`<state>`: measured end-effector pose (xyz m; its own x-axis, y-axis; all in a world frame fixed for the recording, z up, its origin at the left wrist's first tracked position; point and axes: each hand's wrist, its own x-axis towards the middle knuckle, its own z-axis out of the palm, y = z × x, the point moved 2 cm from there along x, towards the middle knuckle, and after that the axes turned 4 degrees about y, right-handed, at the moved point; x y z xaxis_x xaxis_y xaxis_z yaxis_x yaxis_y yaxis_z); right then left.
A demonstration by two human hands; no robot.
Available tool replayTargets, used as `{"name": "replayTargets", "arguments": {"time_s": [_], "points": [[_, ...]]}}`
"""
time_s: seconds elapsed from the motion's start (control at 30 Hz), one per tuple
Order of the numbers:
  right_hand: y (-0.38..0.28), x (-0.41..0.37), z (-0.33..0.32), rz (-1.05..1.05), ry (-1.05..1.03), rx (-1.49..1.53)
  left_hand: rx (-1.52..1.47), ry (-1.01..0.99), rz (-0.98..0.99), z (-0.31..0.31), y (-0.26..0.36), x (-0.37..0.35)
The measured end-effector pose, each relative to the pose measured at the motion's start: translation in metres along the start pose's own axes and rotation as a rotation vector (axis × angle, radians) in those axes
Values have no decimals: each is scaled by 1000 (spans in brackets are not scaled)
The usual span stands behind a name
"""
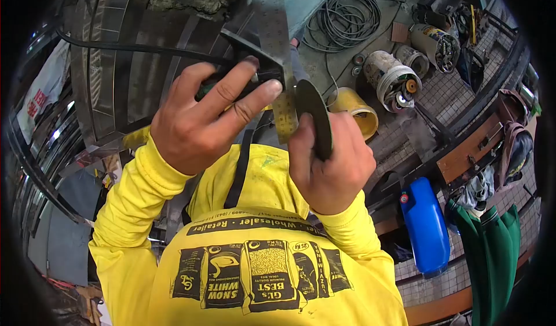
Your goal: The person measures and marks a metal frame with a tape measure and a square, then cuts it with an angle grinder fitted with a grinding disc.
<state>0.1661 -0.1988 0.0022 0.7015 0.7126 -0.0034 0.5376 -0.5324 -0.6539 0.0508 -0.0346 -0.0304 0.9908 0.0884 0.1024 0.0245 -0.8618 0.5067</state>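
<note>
My left hand [202, 117] is curled over a dark straight-edged metal piece [258, 55]; two fingertips rest by its edge and the thumb is hidden. Something greenish shows under the palm, too covered to name. My right hand [333, 164] pinches a thin dark cutting disc [314, 117], held nearly edge-on with the thumb against its near side. A metal ruler [284, 114] with yellowish reflections runs between the two hands, passing beside the dark piece. A black cable [133, 48] leads from the left towards my left hand.
Dark metal bars [127, 88] lie at the left. On the floor are a coiled cable [353, 19], a yellow bucket [362, 117], a white bucket with discs [391, 79] and a tin of metal bits [437, 48]. A blue jug [425, 227] and green cloth [489, 256] are at right.
</note>
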Motion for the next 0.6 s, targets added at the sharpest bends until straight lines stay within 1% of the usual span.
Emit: {"name": "replayTargets", "arguments": {"time_s": [0.07, 0.13, 0.23, 0.33, 0.43, 0.53, 0.6], "points": [[0, 6, 1, -18, -1, -20, -6, -1, -8, 1, 1, 0], [3, 24, 11, -38, 41, -3, -12, -14, -24, -2, 2, 2], [3, 20, 13, -53, 71, 3, -8, 11, -14, 1, 2, 0], [0, -10, 2, 21, 44, 27, -21, 16, -22, 1, 3, 0], [3, -10, 2, -19, 54, 40, -22, 9, -19, 0, 3, 0], [6, 14, 11, -82, 87, 22, -25, 17, -34, -1, 4, 3], [6, 12, 11, -100, 126, 44, -28, 16, -29, -2, 6, 2]]}}
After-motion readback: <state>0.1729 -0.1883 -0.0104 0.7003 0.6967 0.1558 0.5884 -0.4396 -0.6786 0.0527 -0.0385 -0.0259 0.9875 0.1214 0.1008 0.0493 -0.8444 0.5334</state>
